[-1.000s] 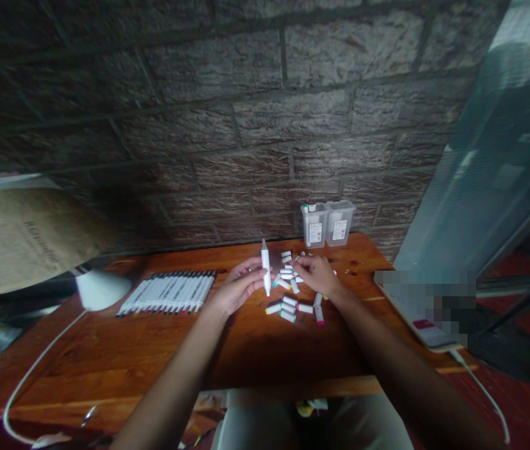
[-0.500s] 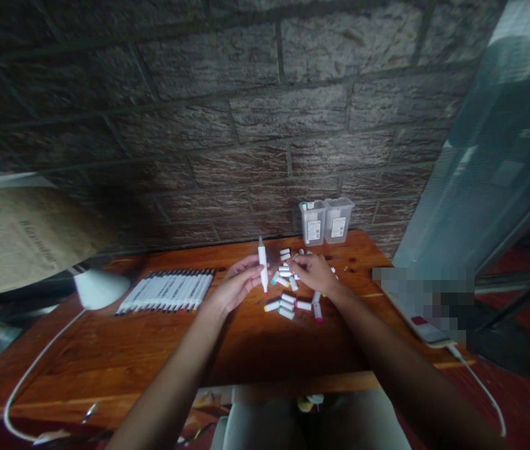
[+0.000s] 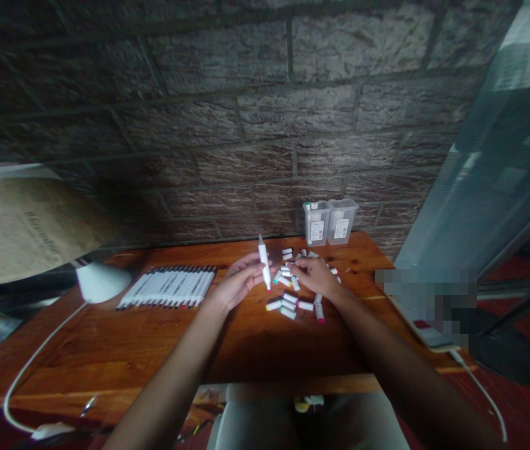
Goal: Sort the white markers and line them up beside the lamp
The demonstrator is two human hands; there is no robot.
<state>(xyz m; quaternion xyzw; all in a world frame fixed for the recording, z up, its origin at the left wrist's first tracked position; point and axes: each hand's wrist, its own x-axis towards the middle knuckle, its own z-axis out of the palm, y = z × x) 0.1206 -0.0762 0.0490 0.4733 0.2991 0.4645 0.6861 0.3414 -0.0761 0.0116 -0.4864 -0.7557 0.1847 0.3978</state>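
My left hand [image 3: 239, 282] holds a white marker [image 3: 264, 261] nearly upright, its uncapped tip pointing down over the wooden table [image 3: 152, 337]. Just to its right, my right hand [image 3: 312, 275] rests with fingers curled in a pile of loose white marker caps [image 3: 293, 301] with coloured ends; what the fingers pinch is hidden. A neat row of capped markers [image 3: 169, 287] lies side by side to the left of my left hand.
Two clear plastic boxes [image 3: 329, 222] stand at the back against the brick wall. A white lamp head [image 3: 100, 282] with its cord [image 3: 30, 369] sits at the left. A phone with a cable lies at the table's right edge.
Both hands stay almost in place. The marker in my left hand has tilted and lowered a little, and my right hand has shifted slightly among the caps.
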